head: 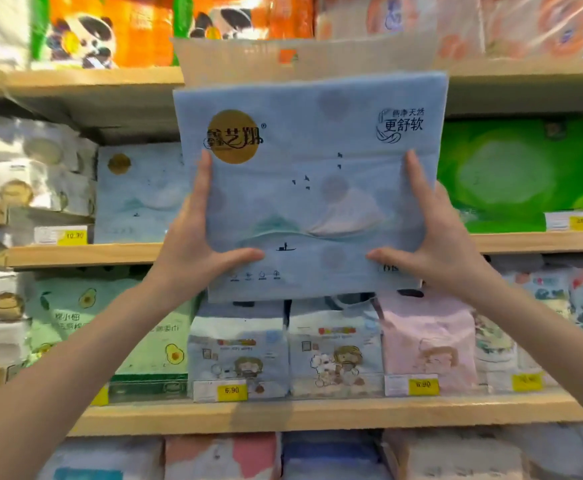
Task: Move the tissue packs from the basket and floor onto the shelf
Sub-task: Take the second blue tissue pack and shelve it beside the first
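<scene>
A large pale blue tissue pack (309,188) with a gold round logo and a printed mountain scene is held up in front of the wooden shelf (75,254). My left hand (200,244) grips its lower left edge, thumb across the front. My right hand (432,244) grips the lower right edge the same way. The pack covers the middle shelf bay behind it. A matching blue pack (137,195) stands on that shelf just to the left. Neither basket nor floor is in view.
A green pack (515,174) fills the same shelf to the right. Orange panda packs (85,32) sit on the top shelf. Smaller blue (238,355) and pink (428,344) packs line the shelf below, with yellow price tags (231,390) on the edge.
</scene>
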